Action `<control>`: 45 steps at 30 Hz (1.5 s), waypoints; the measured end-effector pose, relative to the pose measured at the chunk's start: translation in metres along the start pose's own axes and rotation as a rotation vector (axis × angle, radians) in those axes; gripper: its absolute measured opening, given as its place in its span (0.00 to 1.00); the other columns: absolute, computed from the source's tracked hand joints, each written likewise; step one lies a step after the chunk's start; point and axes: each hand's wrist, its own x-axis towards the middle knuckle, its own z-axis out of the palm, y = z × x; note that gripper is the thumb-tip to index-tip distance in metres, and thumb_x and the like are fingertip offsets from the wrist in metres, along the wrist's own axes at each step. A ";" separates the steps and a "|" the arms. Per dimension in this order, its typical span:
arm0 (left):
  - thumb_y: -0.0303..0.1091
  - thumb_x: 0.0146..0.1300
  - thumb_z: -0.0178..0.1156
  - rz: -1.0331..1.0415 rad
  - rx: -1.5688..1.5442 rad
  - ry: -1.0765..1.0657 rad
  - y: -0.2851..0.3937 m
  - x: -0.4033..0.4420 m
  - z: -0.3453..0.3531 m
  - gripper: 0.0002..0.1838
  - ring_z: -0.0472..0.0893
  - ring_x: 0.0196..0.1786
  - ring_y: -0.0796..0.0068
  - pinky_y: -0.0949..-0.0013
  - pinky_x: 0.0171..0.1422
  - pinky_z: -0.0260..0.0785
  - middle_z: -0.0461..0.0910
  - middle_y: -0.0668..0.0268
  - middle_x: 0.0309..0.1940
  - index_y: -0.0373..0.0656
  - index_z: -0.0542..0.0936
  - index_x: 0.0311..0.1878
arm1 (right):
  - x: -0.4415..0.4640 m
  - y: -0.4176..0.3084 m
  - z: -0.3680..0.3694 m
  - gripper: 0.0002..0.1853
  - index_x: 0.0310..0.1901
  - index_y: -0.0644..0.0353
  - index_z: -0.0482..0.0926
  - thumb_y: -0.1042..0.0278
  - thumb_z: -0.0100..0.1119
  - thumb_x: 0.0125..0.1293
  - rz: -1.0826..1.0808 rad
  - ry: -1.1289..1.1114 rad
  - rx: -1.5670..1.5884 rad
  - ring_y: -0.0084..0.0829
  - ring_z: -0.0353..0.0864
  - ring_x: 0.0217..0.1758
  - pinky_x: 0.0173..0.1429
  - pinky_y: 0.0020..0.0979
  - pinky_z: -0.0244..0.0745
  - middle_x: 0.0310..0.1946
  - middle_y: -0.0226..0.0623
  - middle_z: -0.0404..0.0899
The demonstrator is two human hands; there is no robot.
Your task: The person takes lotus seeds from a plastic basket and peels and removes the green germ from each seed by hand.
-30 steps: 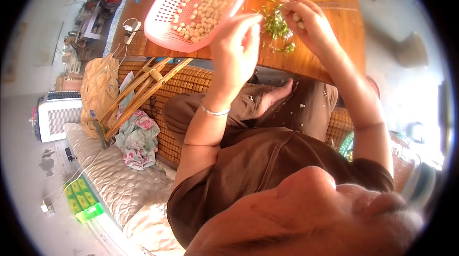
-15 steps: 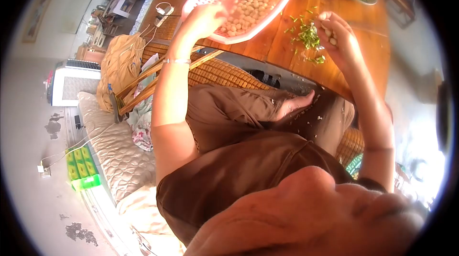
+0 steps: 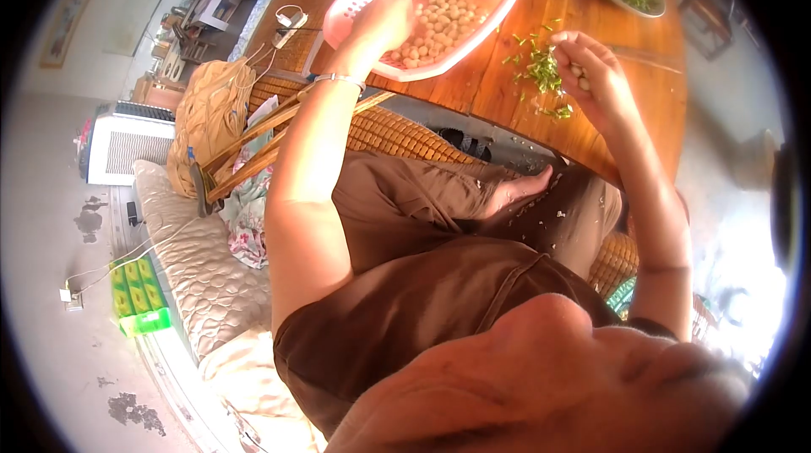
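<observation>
My left hand (image 3: pixel 385 24), a bracelet at its wrist, is inside a pink perforated basket (image 3: pixel 498 3) at the table's edge. Its fingers look curled; the tips and anything in them are hidden. Beside it in the basket lie many pale round seeds (image 3: pixel 449 17). Over the table's right part, my right hand (image 3: pixel 596 77) is closed with several pale seeds (image 3: pixel 581 75) showing in its curled palm. Thumb and forefinger meet near a loose heap of small green bits (image 3: pixel 541 68) on the wood.
A plate (image 3: pixel 660 11) of green bits stands on the wooden table (image 3: pixel 498 90). A power strip (image 3: pixel 291 29) with a plugged-in cable lies left of the basket. Wooden sticks (image 3: pixel 262 144) lean beside my left arm. My crossed legs (image 3: pixel 405 199) are below the table edge.
My left hand has drawn back from the seeds toward the basket's near left side, its fingers curling. My right hand has shifted slightly, still holding seeds.
</observation>
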 end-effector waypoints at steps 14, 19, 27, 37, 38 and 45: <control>0.27 0.66 0.59 0.062 -0.820 0.133 0.011 -0.010 -0.018 0.09 0.83 0.43 0.78 0.75 0.45 0.74 0.85 0.65 0.39 0.41 0.81 0.48 | -0.005 0.002 0.005 0.08 0.43 0.59 0.77 0.64 0.53 0.72 0.066 -0.028 -0.072 0.11 0.61 0.21 0.23 0.16 0.52 0.23 0.19 0.68; 0.26 0.67 0.59 0.308 -1.413 0.038 0.078 -0.051 -0.046 0.10 0.82 0.42 0.78 0.75 0.47 0.75 0.83 0.63 0.44 0.39 0.78 0.50 | -0.009 -0.003 0.016 0.07 0.41 0.59 0.76 0.66 0.53 0.71 0.014 -0.030 -0.171 0.10 0.59 0.20 0.24 0.17 0.51 0.22 0.18 0.67; 0.30 0.66 0.62 0.270 -1.953 -0.036 0.144 -0.084 0.001 0.06 0.82 0.37 0.77 0.76 0.41 0.73 0.85 0.61 0.41 0.42 0.78 0.44 | -0.012 0.001 0.017 0.08 0.42 0.58 0.77 0.62 0.58 0.71 -0.085 -0.021 -0.260 0.09 0.61 0.22 0.25 0.16 0.52 0.21 0.17 0.68; 0.26 0.65 0.63 0.196 -1.826 0.316 0.163 -0.084 0.034 0.09 0.82 0.38 0.81 0.76 0.43 0.76 0.83 0.66 0.38 0.39 0.77 0.47 | -0.021 -0.005 0.027 0.07 0.43 0.59 0.79 0.66 0.60 0.69 -0.137 -0.009 -0.438 0.08 0.68 0.27 0.29 0.15 0.63 0.25 0.18 0.75; 0.25 0.65 0.64 0.204 -1.787 0.372 0.164 -0.084 0.036 0.09 0.81 0.38 0.82 0.77 0.42 0.75 0.83 0.68 0.36 0.39 0.77 0.47 | -0.021 -0.005 0.027 0.07 0.43 0.59 0.79 0.66 0.60 0.69 -0.135 -0.007 -0.440 0.08 0.68 0.27 0.29 0.15 0.63 0.25 0.18 0.75; 0.24 0.62 0.67 0.225 -1.523 0.530 0.168 -0.085 0.041 0.10 0.78 0.34 0.85 0.80 0.39 0.73 0.82 0.69 0.34 0.38 0.77 0.44 | -0.017 0.002 0.022 0.08 0.43 0.61 0.80 0.66 0.60 0.69 -0.178 -0.009 -0.571 0.08 0.68 0.26 0.29 0.16 0.65 0.25 0.19 0.75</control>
